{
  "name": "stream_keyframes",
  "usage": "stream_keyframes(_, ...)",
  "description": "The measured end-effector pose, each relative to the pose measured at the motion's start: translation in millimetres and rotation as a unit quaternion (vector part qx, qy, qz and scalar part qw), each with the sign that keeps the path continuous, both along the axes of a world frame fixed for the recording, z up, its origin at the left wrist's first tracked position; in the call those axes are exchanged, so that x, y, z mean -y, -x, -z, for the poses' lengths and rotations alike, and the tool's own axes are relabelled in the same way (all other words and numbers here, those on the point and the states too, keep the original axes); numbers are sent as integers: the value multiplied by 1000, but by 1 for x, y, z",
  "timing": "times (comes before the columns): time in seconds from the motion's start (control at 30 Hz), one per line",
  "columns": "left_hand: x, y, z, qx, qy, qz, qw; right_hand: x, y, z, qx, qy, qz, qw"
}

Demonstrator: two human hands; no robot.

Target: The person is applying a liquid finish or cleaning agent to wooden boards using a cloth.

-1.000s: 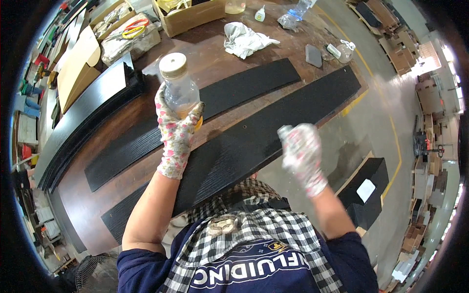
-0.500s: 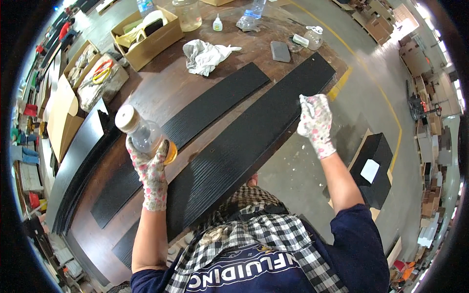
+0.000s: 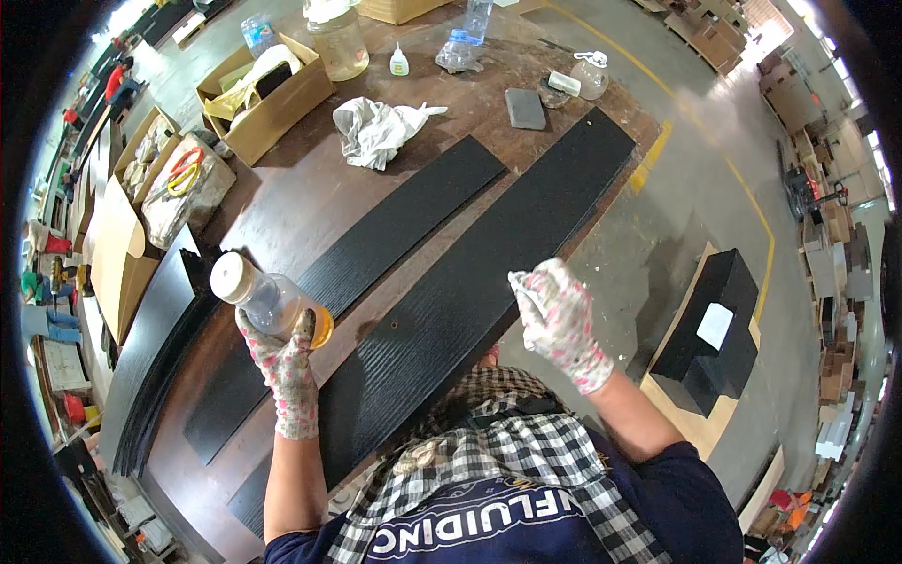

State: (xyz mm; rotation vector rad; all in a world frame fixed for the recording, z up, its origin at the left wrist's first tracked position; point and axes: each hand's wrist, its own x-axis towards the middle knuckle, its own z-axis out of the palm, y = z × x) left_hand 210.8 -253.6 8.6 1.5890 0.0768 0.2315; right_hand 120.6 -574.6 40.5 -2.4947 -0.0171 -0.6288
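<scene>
My left hand (image 3: 287, 376), in a white floral glove with dark-stained fingertips, is wrapped round a clear plastic bottle (image 3: 272, 299). The bottle has a whitish cap and some amber liquid, and it tilts over the boards. My right hand (image 3: 559, 324), gloved alike, is closed just beside the near edge of a long black wood-grained board (image 3: 470, 273). Whatever its fingers may pinch is too small to make out. This board lies slantwise along the table's edge, a small hole in its face. Behind it a second black board (image 3: 404, 221) lies roughly parallel.
Stacked black boards (image 3: 155, 352) stand at left. Farther back are an open carton (image 3: 272, 117), a white rag (image 3: 376, 132), a grey block (image 3: 524, 109), a small glue bottle (image 3: 399, 62) and a large jar (image 3: 338, 47). Black pieces (image 3: 709, 329) lie on cardboard at right.
My right hand has come nearer and to the left along the board's edge, staying closed. My left hand and the bottle have shifted slightly nearer in the picture.
</scene>
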Motion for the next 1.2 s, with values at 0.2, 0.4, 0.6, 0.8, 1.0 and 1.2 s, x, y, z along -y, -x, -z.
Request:
stream_keyframes(0.2, 18, 0, -4, -10, 24, 26, 999, 148, -56, -5, -23, 168, 213, 962)
stream_keyframes(0.4, 3, 5, -9, -3, -17, 18, 1000, 34, -14, 10, 42, 10, 68, 997)
stream_keyframes(0.6, 16, 3, -8, -29, -11, 19, 999, 204, -68, 9, 63, 369, 133, 918)
stream_keyframes(0.8, 0, 8, -16, -15, -30, 28, 999, 116, -51, 16, 19, -19, 134, 991)
stream_keyframes(1.0, 13, 7, -16, -17, -42, 28, 999, 226, -92, 4, -85, 124, 247, 957)
stream_keyframes(1.2, 1, 12, -17, -12, -49, 31, 998, 144, -68, 6, -99, -71, 239, 963)
